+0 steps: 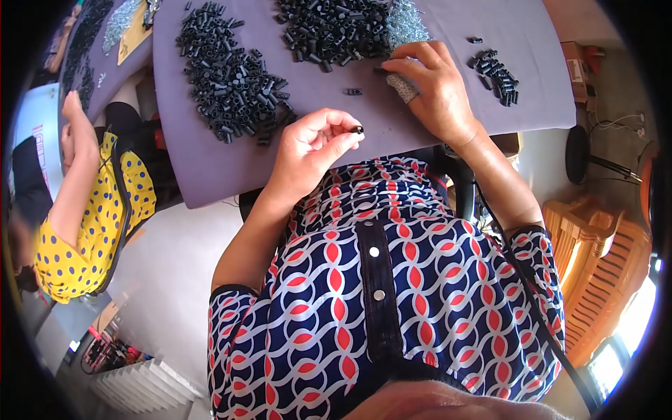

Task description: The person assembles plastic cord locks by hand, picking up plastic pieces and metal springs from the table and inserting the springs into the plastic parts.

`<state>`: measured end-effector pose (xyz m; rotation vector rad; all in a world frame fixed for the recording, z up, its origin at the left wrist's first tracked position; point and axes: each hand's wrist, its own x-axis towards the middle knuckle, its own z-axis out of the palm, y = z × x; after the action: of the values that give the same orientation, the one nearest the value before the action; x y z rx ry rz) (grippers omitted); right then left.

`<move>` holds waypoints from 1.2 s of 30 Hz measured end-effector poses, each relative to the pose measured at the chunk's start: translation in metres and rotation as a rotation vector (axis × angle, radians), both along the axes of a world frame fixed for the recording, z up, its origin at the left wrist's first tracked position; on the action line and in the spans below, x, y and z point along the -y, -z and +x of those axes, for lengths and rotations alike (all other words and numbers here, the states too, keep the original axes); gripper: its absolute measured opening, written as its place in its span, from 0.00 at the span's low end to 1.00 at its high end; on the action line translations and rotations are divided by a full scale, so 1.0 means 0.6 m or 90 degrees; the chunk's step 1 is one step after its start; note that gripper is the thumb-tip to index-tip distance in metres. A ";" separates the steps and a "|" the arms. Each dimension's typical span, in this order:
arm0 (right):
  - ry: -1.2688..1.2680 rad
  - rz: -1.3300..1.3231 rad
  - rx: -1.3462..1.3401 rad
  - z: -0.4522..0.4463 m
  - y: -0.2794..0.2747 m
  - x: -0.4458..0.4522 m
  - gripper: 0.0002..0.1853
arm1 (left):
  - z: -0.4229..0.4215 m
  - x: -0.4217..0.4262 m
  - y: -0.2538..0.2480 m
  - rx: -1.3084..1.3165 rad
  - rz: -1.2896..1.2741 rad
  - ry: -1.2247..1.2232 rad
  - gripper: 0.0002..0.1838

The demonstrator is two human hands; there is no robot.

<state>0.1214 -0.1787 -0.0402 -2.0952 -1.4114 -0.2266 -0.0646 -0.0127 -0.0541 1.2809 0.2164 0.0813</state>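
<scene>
Between the thumb and forefinger of my left hand [316, 148] is a small black cylindrical part [358, 129], held over the table's near edge. My right hand [437, 87] is curled at the near side of a pile of small clear pieces [407, 24], with grey wrapping [402, 87] at its fingers; a small dark tip shows by the forefinger. A single black part [353, 92] lies on the table between the hands. One big heap of black parts [227, 84] is on the left, another black heap [332, 31] at the top middle.
On the right of the purple table [518, 42] lies a smaller group of black parts [495, 77]. A co-worker in yellow dotted clothing [84, 245] sits at the left by another table. Orange plastic chairs [602, 273] stand at the right.
</scene>
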 end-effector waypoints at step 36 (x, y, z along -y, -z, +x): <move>0.004 -0.074 0.084 0.012 -0.002 -0.024 0.27 | 0.001 -0.001 -0.003 -0.020 0.005 0.004 0.07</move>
<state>0.1288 -0.1643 -0.0391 -2.2138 -1.5286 -0.2961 -0.0638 -0.0119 -0.0520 1.2906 0.2387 0.0566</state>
